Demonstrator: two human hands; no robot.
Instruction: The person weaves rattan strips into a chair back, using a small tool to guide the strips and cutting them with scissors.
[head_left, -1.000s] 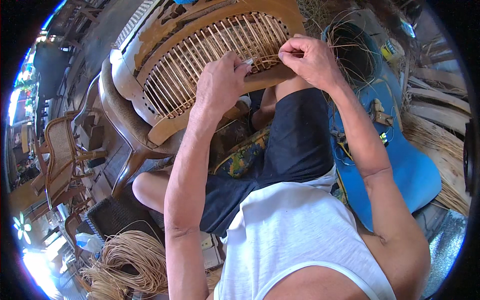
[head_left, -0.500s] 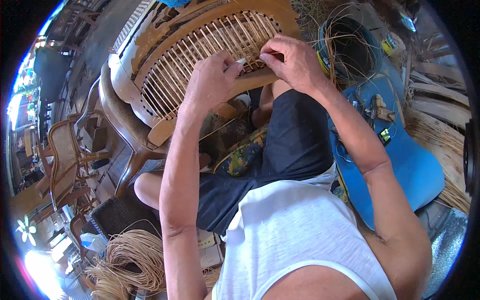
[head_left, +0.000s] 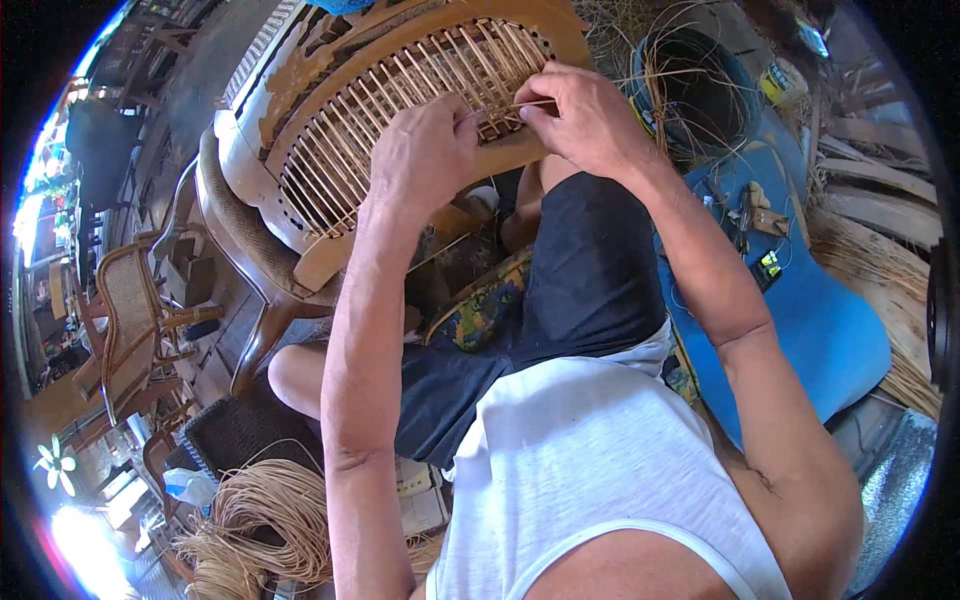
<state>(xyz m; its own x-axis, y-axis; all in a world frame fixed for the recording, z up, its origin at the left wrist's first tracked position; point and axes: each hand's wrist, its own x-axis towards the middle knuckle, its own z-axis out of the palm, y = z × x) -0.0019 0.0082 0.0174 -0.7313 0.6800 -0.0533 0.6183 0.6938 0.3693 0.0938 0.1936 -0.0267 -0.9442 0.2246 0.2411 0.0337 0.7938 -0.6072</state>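
Note:
A wooden chair frame [head_left: 512,156] has a rounded opening crossed by many parallel cane strands [head_left: 350,150], with dark holes along its edge. My left hand [head_left: 423,155] is curled at the lower right part of the lacing; its fingertips are largely hidden, so what it holds cannot be made out. My right hand [head_left: 590,120] pinches a thin cane strand [head_left: 535,103] between thumb and forefinger, just right of my left hand, over the frame's lower edge. A curved chair rail with woven covering [head_left: 232,205] sits at the left of the frame.
A dark bucket [head_left: 695,90] with loose strands stands at upper right. A blue sheet [head_left: 800,330] with small tools [head_left: 765,225] lies beside my right arm, near wood strips [head_left: 870,195]. A cane chair [head_left: 130,290] stands at left; coils of cane [head_left: 275,515] lie at lower left.
Both hands have moved left in the picture along with the frame. The white piece seen by my left fingertips earlier is now mostly hidden. My right hand still pinches at the lacing.

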